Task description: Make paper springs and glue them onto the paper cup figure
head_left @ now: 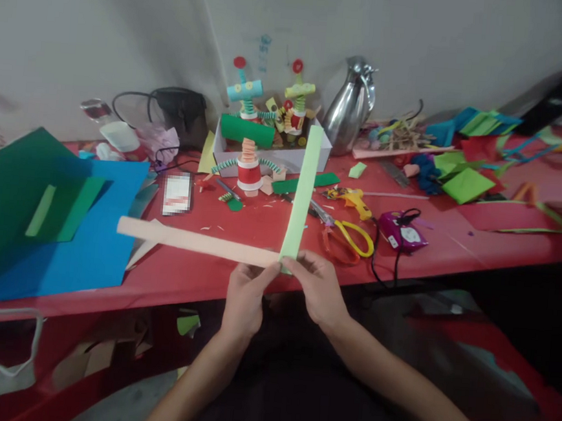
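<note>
Two paper strips meet at a right angle near the table's front edge. The peach paper strip (pixel 200 243) stretches out to the left, its end pinched by my left hand (pixel 247 299). A light green paper strip (pixel 302 193) points away from me, and my right hand (pixel 320 291) pinches its near end. The fingertips of both hands almost touch where the strips overlap. Behind the strips stands a red and white paper cup figure (pixel 249 174) with folded paper arms and a peach folded neck.
Scissors (pixel 351 239) with yellow and orange handles, a yellow glue gun (pixel 352 200) and a purple box (pixel 402 232) with a cord lie to the right. Blue card (pixel 108 236) is at left. A white box (pixel 285 159) with finished figures and a steel jug (pixel 348 109) stand behind.
</note>
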The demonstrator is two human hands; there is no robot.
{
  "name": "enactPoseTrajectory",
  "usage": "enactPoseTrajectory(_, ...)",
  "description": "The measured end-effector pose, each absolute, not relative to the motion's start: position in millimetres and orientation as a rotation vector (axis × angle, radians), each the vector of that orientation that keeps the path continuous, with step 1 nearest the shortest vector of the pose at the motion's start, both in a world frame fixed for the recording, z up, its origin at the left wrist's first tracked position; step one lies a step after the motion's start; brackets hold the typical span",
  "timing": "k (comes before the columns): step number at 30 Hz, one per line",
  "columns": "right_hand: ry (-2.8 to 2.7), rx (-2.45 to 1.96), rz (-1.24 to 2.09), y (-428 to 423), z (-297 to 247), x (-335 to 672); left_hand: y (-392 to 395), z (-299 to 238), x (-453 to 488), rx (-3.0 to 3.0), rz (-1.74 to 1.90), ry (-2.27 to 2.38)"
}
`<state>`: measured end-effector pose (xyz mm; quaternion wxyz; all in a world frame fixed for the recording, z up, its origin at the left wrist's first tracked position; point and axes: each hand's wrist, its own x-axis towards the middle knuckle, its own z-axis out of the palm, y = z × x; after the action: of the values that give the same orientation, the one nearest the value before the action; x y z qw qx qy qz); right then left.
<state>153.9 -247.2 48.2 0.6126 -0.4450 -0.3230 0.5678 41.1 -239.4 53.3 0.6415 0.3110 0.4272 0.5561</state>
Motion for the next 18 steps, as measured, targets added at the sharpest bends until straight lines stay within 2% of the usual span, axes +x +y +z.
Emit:
enactPoseTrajectory(13, -0.573, -1.032, 1.461, -235, 40, 146, -229, 53, 26, 0.776, 1.202, 1.08)
enactPoseTrajectory(18, -0.483, -1.021, 1.406, -232, 46, 129, -231, 53, 25, 0.75, 1.282, 1.033)
